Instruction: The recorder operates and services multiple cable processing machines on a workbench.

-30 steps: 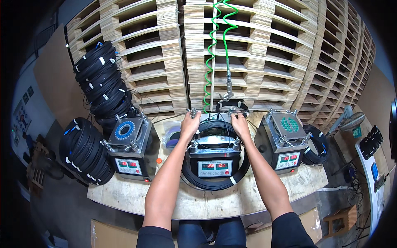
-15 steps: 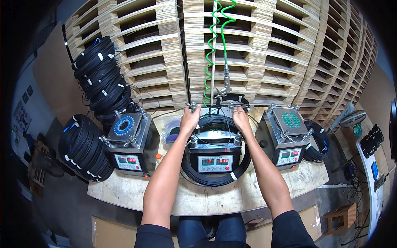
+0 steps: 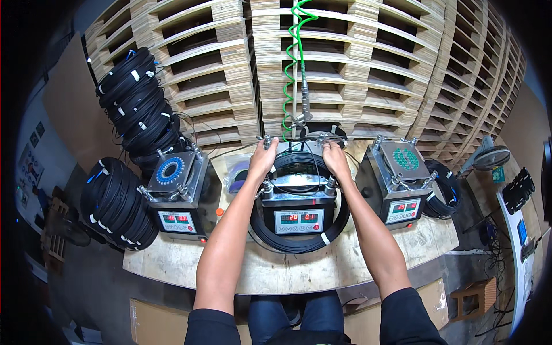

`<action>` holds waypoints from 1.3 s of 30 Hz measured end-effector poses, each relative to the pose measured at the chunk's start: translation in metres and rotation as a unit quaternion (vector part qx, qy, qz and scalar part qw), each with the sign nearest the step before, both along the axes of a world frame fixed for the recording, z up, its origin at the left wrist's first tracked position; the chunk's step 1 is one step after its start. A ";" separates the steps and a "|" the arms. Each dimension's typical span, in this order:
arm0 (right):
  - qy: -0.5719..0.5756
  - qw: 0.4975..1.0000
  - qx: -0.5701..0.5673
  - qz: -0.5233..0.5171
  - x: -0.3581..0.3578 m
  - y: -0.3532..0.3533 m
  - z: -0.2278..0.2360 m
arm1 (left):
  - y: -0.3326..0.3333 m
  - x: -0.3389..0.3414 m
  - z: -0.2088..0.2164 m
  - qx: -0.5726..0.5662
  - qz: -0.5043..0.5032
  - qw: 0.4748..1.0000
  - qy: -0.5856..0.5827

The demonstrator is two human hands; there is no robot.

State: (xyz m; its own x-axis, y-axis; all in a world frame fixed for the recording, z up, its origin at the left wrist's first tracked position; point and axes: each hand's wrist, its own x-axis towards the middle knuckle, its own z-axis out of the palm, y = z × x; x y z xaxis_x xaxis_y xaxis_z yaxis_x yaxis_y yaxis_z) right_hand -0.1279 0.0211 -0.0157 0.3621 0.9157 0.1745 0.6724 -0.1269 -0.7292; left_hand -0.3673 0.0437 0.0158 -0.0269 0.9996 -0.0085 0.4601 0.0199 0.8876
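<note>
The middle machine [image 3: 270, 221], a dark box with a lit digital panel, stands before me. A large coil of black cable [image 3: 339, 230] lies around it, bound with white ties. At its far left corner my left hand [image 3: 264, 156] is closed on a metal clamp lever [image 3: 267, 141]. My right hand [image 3: 334, 157] is closed at the far right corner, on a second clamp lever [image 3: 332, 138] partly hidden by the fingers. Thin black cable strands run between the hands over the machine's top.
Similar machines stand left [image 3: 175, 198] with a blue ring on top and right [image 3: 397, 187] with a green disc. Cable coils [image 3: 118, 201] are stacked at the left. A metal air gun [image 3: 305, 106] hangs from a green hose before wooden pallets [image 3: 345, 75]. An orange-capped bottle [image 3: 219, 212] stands on the table.
Both hands keep their places at the far corners. The middle machine's display reads differently. The hanging air gun has swung left, and the view has shifted slightly.
</note>
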 end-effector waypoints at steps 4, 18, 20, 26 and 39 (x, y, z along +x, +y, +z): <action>0.018 0.998 0.051 0.024 0.001 0.003 -0.007 | -0.007 0.000 0.004 -0.008 0.031 0.999 0.027; 0.026 0.999 0.014 -0.025 -0.008 -0.002 0.001 | -0.003 -0.004 -0.001 0.009 0.023 1.000 0.009; 0.040 0.999 0.016 -0.026 0.000 -0.002 -0.004 | -0.005 0.001 0.000 -0.006 0.023 1.000 0.012; 0.029 0.999 0.041 0.006 -0.007 -0.002 0.001 | 0.024 -0.010 -0.024 0.017 -0.011 0.996 -0.090; 0.062 0.997 0.014 -0.052 -0.008 -0.007 0.009 | 0.011 -0.006 -0.011 0.006 -0.006 0.997 -0.070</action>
State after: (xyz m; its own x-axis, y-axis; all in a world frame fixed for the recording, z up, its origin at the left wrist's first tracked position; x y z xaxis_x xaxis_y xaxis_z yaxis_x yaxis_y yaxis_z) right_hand -0.1361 0.0143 -0.0069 0.4760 0.8672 0.1465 0.5605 -0.1707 -0.8104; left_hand -0.3735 0.0547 0.0044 -0.0147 0.9999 0.0002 0.3310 0.0047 0.9436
